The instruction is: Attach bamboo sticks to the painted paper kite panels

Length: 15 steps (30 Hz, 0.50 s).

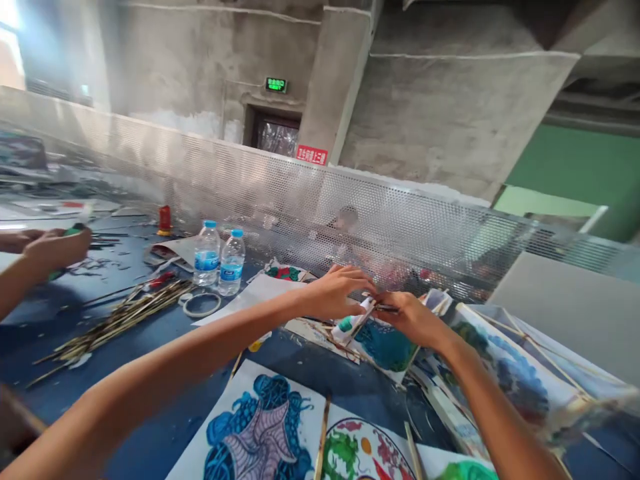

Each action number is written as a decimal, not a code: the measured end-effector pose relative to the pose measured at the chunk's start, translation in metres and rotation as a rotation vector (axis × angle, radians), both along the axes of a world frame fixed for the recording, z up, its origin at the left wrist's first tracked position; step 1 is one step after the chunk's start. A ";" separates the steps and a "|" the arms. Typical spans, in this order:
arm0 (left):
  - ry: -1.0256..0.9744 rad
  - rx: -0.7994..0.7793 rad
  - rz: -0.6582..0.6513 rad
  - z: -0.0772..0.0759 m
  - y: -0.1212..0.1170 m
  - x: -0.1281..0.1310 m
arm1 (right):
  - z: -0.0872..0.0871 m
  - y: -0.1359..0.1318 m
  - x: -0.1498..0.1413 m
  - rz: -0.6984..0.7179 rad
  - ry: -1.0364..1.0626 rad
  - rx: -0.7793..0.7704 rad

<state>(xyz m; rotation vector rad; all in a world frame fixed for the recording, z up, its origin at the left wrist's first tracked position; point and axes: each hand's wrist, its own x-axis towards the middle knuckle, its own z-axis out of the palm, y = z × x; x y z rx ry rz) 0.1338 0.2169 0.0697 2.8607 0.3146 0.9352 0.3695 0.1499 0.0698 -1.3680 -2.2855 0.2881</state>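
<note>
Both my arms reach out over a blue table (pixel 165 427) strewn with painted sheets. My left hand (pixel 336 292) is closed round a white tube with a green end (pixel 351 324), which slants down toward me. My right hand (pixel 411 318) meets it at the tube's upper end, its fingers pinched on a thin dark stick (pixel 386 308). Below the hands lies a sheet painted with a blue-green shape (pixel 385 348).
Two water bottles (pixel 219 260) and a tape ring (pixel 201 304) stand left of my hands, beside a heap of thin sticks (pixel 120 317). Another person's hand (pixel 55 248) works at far left. A perforated metal screen (pixel 300 200) borders the table. Kite-like painted sheets (pixel 515 380) lie right.
</note>
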 end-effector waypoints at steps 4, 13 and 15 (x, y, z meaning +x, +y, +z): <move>0.002 -0.022 -0.144 0.001 0.008 0.006 | 0.007 -0.016 -0.007 -0.007 0.009 -0.047; 0.059 -0.039 -0.257 -0.001 0.029 0.009 | -0.006 -0.033 -0.007 -0.075 0.001 -0.067; 0.046 -0.047 -0.214 -0.006 0.029 0.008 | -0.012 -0.036 -0.004 -0.090 -0.024 -0.034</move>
